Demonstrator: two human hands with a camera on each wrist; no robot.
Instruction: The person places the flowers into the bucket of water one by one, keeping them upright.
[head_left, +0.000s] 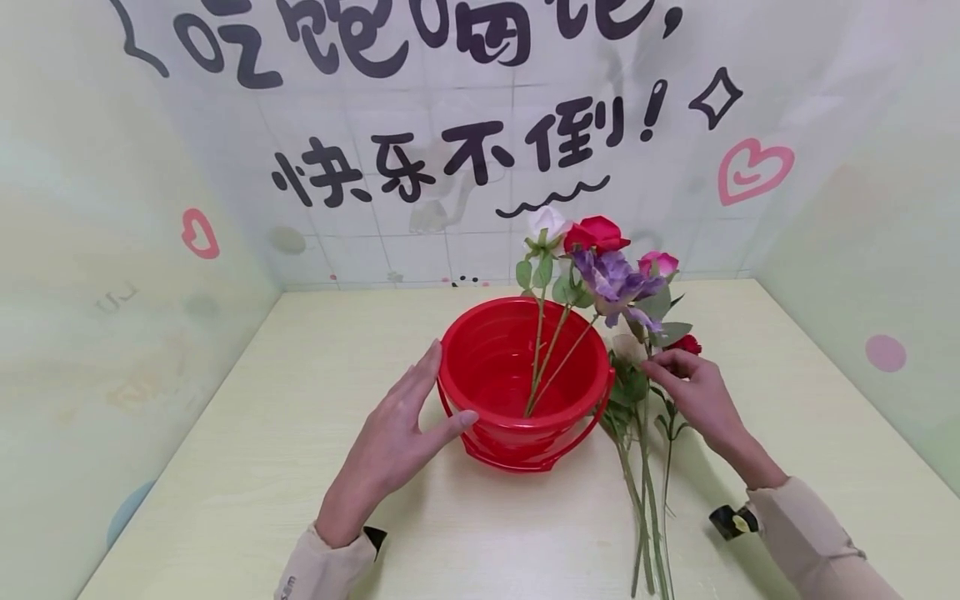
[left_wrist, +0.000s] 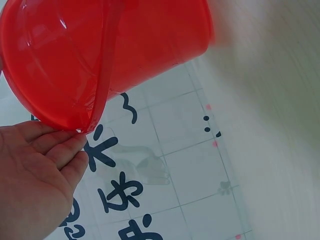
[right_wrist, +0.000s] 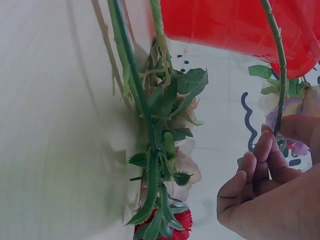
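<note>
A red plastic bucket (head_left: 510, 442) stands upright, its handle folded down at the front. My left hand (head_left: 397, 437) rests against its left side, straight fingers and thumb touching the rim. A white rose (head_left: 547, 223), a red rose (head_left: 597, 233) and a purple flower (head_left: 611, 282) lean inside towards the right rim, stems on the bucket's floor. Right of the bucket, my right hand (head_left: 697, 400) pinches the green stem (right_wrist: 283, 75) of a pink rose (head_left: 662, 264) between thumb and fingertips. That rose's head is partly behind the purple flower.
More flowers lie on the pale tabletop (head_left: 337, 400) beside the bucket, among them a red carnation (right_wrist: 182, 222) and a pale flower (right_wrist: 186, 175). Their stems (head_left: 645, 508) point towards the near edge. Behind stands a wall (head_left: 375, 250) with black lettering.
</note>
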